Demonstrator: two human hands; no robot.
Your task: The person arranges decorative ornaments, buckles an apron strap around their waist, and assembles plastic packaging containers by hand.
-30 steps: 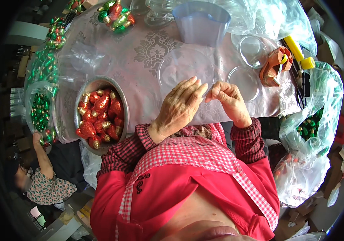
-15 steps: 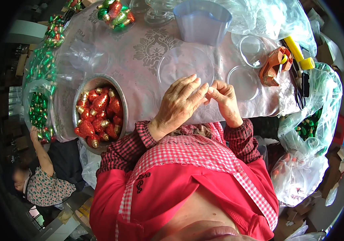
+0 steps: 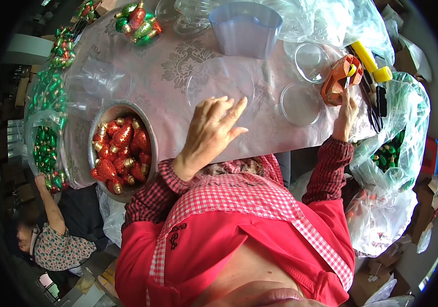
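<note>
The worktop is covered with a pale pink cloth woven with a damask flower pattern, and it curves away under the fisheye view. The left hand hovers over its near edge with fingers spread, its grip released and holding nothing. The right hand reaches out to the far right and touches an orange roll of ribbon; whether that grip is closed on the roll I cannot tell. Just beside the roll lies a yellow-handled tool. Between the two hands sit clear round plastic lids, and further back stands a translucent blue-grey tub with crumpled clear plastic bags behind it. At the left edge of the worktop a metal bowl holds red and gold bulb-shaped ornaments. More ornaments in green and red lie in a cluster at the far corner. To the right of the worktop a plastic sack holds green ornaments, with cardboard scraps on the floor beyond. Low on the left, another person in a patterned top reaches up toward bagged green ornaments.
</note>
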